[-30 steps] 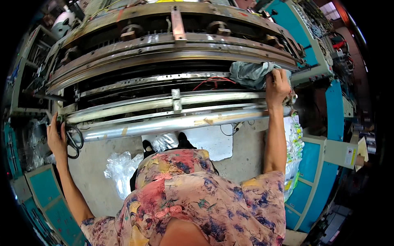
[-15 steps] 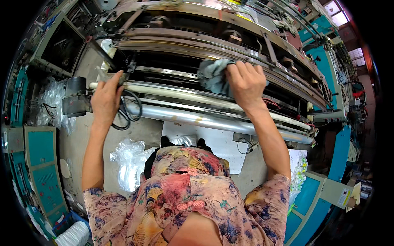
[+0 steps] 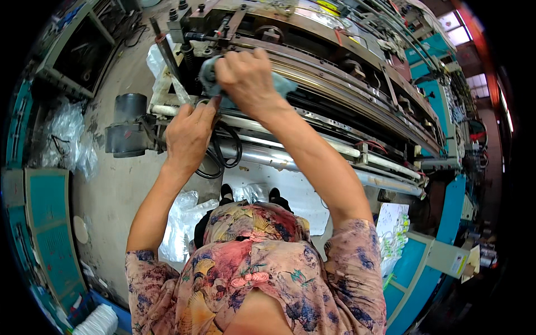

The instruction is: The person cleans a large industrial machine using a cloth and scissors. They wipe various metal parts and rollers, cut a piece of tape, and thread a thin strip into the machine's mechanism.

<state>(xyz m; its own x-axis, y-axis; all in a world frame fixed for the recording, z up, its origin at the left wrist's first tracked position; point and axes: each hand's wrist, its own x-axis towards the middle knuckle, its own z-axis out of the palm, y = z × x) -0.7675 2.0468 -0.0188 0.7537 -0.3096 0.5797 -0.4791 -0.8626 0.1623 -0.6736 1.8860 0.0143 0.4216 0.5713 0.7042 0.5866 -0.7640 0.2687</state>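
Note:
My right hand [image 3: 245,81] is closed around a bunched grey-blue rag [image 3: 209,75]. It presses the rag against the left part of the machine's long metal bars [image 3: 318,81], and one end of the cloth trails out to the right. Just below and left of it, my left hand [image 3: 191,134] is at the left end of a white roller [image 3: 335,147]. Its fingers are curled there; whatever they grip is hidden from view. Black cable loops [image 3: 230,162] hang beside that hand. A silver roller [image 3: 273,157] runs along the machine's near side.
A dark cylindrical motor [image 3: 126,137] juts out at the machine's left end. Clear plastic film [image 3: 177,229] lies on the floor by my feet, beside a white sheet [image 3: 304,206]. Teal cabinets [image 3: 53,223] stand at the left, with more teal machinery [image 3: 410,268] at the right.
My right hand has carried the rag leftward along the bars, close to my left hand. The view has shifted toward the machine's left end, and my left hand stays near the roller's end.

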